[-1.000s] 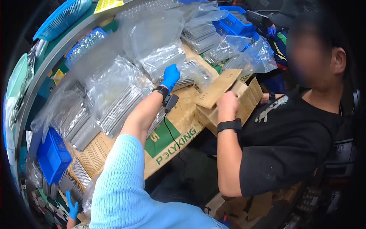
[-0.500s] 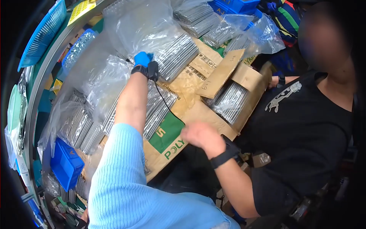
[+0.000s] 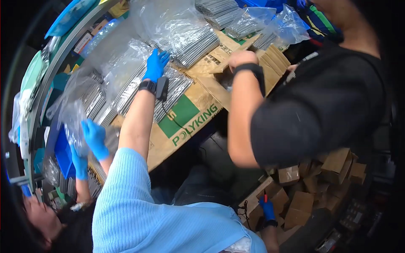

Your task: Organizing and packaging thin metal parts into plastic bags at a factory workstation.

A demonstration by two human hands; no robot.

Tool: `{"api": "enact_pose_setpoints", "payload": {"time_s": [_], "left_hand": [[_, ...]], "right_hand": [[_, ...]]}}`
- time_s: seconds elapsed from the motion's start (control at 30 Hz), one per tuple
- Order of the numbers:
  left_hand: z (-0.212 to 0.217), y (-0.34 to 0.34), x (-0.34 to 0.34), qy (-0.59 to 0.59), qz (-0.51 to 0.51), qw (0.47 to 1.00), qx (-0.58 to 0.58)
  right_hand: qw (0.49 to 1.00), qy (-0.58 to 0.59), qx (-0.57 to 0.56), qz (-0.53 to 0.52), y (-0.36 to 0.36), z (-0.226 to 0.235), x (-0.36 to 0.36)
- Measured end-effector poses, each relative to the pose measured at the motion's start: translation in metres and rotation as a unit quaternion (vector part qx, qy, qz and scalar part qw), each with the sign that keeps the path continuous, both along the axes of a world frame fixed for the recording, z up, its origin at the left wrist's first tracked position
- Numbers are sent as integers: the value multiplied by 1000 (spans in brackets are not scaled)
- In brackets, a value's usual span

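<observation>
My left hand, in a blue glove with a black band and small black device at the wrist, reaches out over the wrapped bundles. Its fingers are spread and hold nothing. Just beyond it lies a bundle of thin silvery rods in clear plastic film; another rod bundle is beside the wrist. Low on the right, my gloved right hand is closed on a small thin red object, too small to make out, above several small cardboard boxes.
A co-worker in black at right reaches over an open carton. At left, another person's gloved hands handle a clear plastic bag by a blue bin. Flattened printed cardboard covers the table. Blue bins stand at the back.
My left hand has drawn slightly nearer and spread its fingers. My right hand has come into view. The black-shirted co-worker's arm moved to the carton; another person's gloved hands appeared at left.
</observation>
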State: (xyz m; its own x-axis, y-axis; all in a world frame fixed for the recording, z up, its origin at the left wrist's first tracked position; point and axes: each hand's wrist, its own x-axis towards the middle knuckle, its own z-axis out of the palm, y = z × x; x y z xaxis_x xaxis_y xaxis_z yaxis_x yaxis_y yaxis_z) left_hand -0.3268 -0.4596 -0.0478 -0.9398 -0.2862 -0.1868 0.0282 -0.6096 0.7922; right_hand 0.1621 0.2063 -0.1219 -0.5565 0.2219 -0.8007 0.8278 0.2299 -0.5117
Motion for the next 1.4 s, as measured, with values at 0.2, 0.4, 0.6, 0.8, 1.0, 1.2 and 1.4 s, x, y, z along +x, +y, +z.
{"api": "enact_pose_setpoints", "payload": {"time_s": [0.2, 0.4, 0.6, 0.8, 1.0, 1.2, 1.4], "left_hand": [[29, 81, 175, 17, 123, 992, 25], [2, 213, 425, -153, 30, 985, 77], [-10, 264, 668, -324, 58, 944, 1], [-46, 264, 799, -335, 164, 923, 91], [-23, 283, 787, -288, 215, 932, 49], [-3, 317, 785, -334, 182, 920, -95], [-57, 325, 835, -421, 101, 888, -158]], "right_hand": [[994, 74, -69, 45, 66, -72, 39], [993, 56, -2, 108, 178, -100, 126], [999, 34, -10, -33, 231, -95, 195], [986, -13, 37, 161, 236, -103, 185], [982, 106, -100, 118, 212, -129, 113], [969, 161, -70, 174, 187, -134, 80], [981, 86, -91, 148, 199, -142, 131]]}}
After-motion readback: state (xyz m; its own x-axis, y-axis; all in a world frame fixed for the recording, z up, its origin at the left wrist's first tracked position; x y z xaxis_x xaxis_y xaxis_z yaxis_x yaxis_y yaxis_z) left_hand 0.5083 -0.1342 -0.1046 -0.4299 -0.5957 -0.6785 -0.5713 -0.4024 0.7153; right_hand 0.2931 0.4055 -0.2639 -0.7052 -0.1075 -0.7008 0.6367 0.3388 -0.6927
